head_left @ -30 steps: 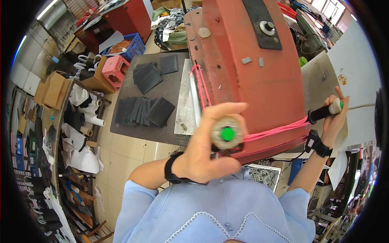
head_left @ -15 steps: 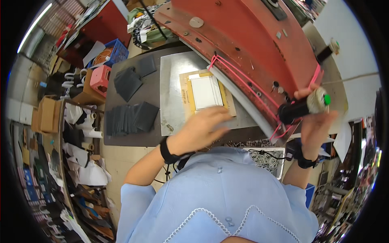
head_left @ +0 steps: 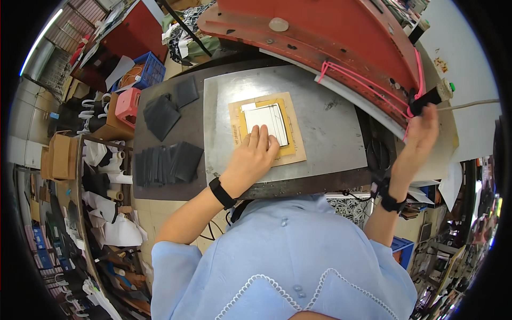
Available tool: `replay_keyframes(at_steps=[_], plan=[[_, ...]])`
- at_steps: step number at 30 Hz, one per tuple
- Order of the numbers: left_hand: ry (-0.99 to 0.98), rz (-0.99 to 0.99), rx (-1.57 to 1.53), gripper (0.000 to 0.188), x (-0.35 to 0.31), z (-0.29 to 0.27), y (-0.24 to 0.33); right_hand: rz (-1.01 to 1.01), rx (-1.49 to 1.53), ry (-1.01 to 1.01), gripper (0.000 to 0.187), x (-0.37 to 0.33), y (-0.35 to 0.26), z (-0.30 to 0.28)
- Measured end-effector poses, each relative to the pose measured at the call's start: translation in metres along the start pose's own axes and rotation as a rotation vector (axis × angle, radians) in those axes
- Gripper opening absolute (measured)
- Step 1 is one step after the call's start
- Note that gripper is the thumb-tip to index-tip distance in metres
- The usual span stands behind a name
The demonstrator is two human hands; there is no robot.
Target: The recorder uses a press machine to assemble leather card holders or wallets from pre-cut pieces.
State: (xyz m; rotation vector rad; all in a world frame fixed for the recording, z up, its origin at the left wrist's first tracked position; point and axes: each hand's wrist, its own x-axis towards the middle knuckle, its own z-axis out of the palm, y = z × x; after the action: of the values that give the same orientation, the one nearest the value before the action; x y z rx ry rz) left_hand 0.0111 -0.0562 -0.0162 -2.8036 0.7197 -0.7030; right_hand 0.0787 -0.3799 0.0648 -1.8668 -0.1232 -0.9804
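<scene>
My left hand (head_left: 252, 154) lies over the near edge of a flat cutting die (head_left: 266, 121) with a white top. Its fingers are stretched out on the white face, the thumb toward the right side. Under the die is a yellow and tan board (head_left: 295, 156) on a metal plate (head_left: 336, 138). At the right, my right hand (head_left: 418, 140) is raised, fingers extended, its fingertips at the black handle (head_left: 429, 100) of a red press arm (head_left: 330, 32). No grip around the handle shows. Pink cord (head_left: 368, 88) runs along the arm's edge.
Dark flat pieces lie left of the plate, in a fanned row (head_left: 168, 161) and a looser pile (head_left: 161, 116). Beyond them are a pink stool (head_left: 127, 105) and a blue crate (head_left: 149, 70). A rack of rolls and scraps (head_left: 109, 213) stands at the left.
The red press arm has swung away and to the right, uncovering more of the plate. My left hand has moved left onto the die; my right hand has shifted slightly, fingers beside the handle.
</scene>
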Motion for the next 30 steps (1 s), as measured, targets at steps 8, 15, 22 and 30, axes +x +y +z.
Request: replay_keyframes(at_steps=[8, 15, 22, 30], plan=[[-0.012, -0.61, -0.603, 0.018, 0.003, -0.028, -0.037, 0.417, 0.429, -0.978, 0.036, -0.081, -0.027, 0.065], [0.383, -0.909, -1.464, 0.025, -0.002, -0.038, -0.043, 0.695, 0.659, -0.939, 0.036, -0.088, -0.049, 0.101], [0.119, -0.955, -1.906, 0.033, 0.0, -0.035, -0.042, 0.764, 0.644, -0.92, 0.021, -0.081, -0.032, 0.104], [0.278, -0.998, -1.752, 0.026, -0.008, -0.028, -0.056, 0.805, 0.709, -0.643, 0.019, -0.072, -0.01, 0.084]])
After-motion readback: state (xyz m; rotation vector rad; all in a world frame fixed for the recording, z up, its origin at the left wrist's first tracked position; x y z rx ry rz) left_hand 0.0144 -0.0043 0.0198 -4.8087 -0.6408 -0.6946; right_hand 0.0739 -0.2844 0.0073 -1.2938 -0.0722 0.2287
